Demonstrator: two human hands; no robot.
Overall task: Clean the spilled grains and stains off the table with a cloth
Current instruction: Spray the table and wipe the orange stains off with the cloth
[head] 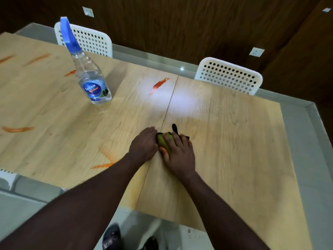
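A bunched green and black cloth (163, 140) lies on the light wooden table (234, 141) at its middle seam. My right hand (180, 154) presses flat on top of the cloth. My left hand (144, 145) is beside it, its fingertips pinching the cloth's left edge. Orange stains mark the table: one streak (159, 84) beyond the hands, a smeared one (106, 164) by my left forearm, one (17, 129) at the left edge, and fainter streaks (37, 58) at the far left. I see no grains.
A clear spray bottle (90, 76) with a blue trigger head stands upright on the table, left of the far streak. Two white perforated chairs (228, 75) (90, 39) stand along the far side. Grey floor and dark wood walls surround the table.
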